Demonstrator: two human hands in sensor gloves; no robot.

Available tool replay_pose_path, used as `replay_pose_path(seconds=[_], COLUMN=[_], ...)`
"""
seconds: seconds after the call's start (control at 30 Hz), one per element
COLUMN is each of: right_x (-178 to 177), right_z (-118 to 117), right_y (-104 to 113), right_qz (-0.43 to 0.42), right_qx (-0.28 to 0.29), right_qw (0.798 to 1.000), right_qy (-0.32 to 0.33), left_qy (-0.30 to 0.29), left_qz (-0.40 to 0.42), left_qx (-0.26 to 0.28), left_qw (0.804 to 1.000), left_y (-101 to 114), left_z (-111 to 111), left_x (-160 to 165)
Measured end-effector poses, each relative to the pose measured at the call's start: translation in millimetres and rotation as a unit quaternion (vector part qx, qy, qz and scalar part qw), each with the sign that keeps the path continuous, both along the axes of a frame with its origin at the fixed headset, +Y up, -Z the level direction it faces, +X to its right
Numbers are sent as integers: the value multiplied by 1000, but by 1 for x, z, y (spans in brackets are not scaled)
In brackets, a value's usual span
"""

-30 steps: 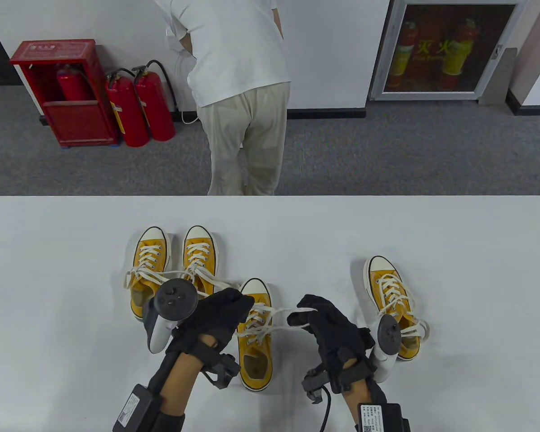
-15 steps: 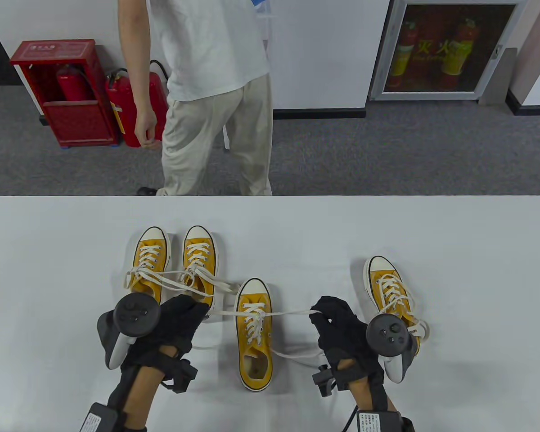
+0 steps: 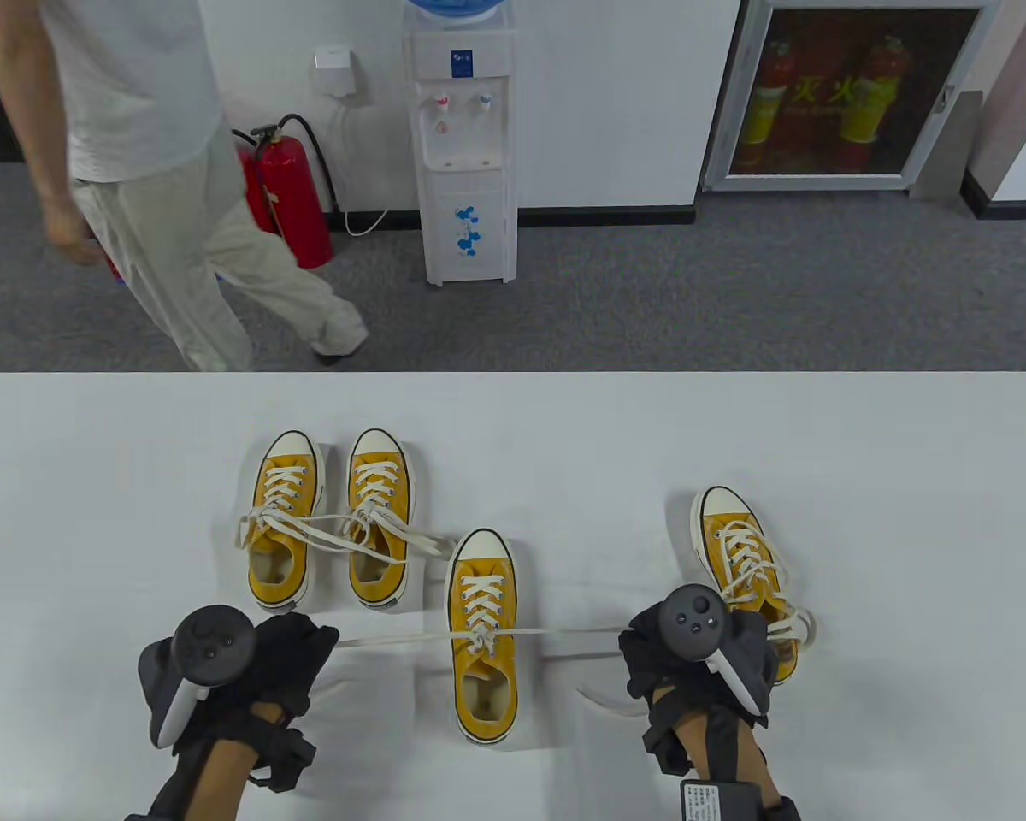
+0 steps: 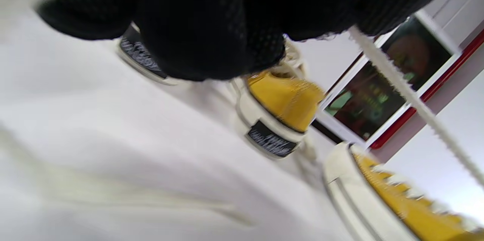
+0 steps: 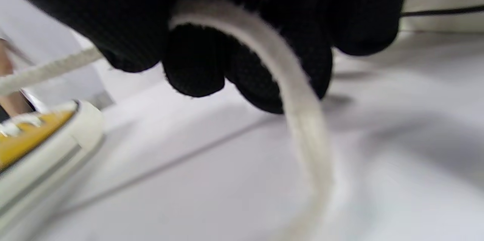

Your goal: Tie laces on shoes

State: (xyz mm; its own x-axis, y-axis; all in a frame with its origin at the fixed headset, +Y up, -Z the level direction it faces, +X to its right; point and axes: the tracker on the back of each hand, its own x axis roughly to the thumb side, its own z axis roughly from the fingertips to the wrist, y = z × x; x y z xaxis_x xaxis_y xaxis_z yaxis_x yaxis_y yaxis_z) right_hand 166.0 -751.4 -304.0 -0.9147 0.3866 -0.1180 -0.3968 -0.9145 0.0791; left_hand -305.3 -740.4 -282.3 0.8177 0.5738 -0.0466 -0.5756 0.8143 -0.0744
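Several yellow canvas shoes with white laces stand on the white table. The middle shoe lies between my hands, its lace drawn taut to both sides. My left hand grips the left lace end, out to the shoe's left. My right hand grips the right lace end, which loops down from its curled fingers. A pair of shoes with tied laces stands behind on the left. Another shoe stands just behind my right hand.
Beyond the table's far edge a person walks on grey carpet at the upper left. A water dispenser and a red fire extinguisher stand by the wall. A cabinet with extinguishers is at the upper right.
Both hands have moved apart and toward me, pulling the middle shoe's lace straight and taut. The person behind the table has walked off to the left, uncovering the water dispenser.
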Motion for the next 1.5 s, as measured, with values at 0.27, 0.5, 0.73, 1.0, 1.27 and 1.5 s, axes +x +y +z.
replay_pose_path(seconds=[0.27,0.5,0.73,1.0,1.27,1.5], right_x=[-4,-15,-57,-100,-82,-57], right_z=[0,4,5,-17,-12,-1], right_y=[-6,3,0,-22,-9,1], right_qz=[46,20,-20,-16,-159,-457], right_qx=[-41,11,19,-70,-14,21], right_qw=[998,1000,994,990,982,881], right_qy=[-7,6,105,124,103,122], left_qy=[-15,-6,9,7,6,8], left_qz=[1,-1,45,60,54,48], left_qx=[-67,-24,26,42,38,36], left_qw=[998,1000,999,997,998,998], left_y=[-17,-6,4,5,4,3], left_z=[-7,-4,-1,1,0,0], left_x=[-4,1,1,1,3,4])
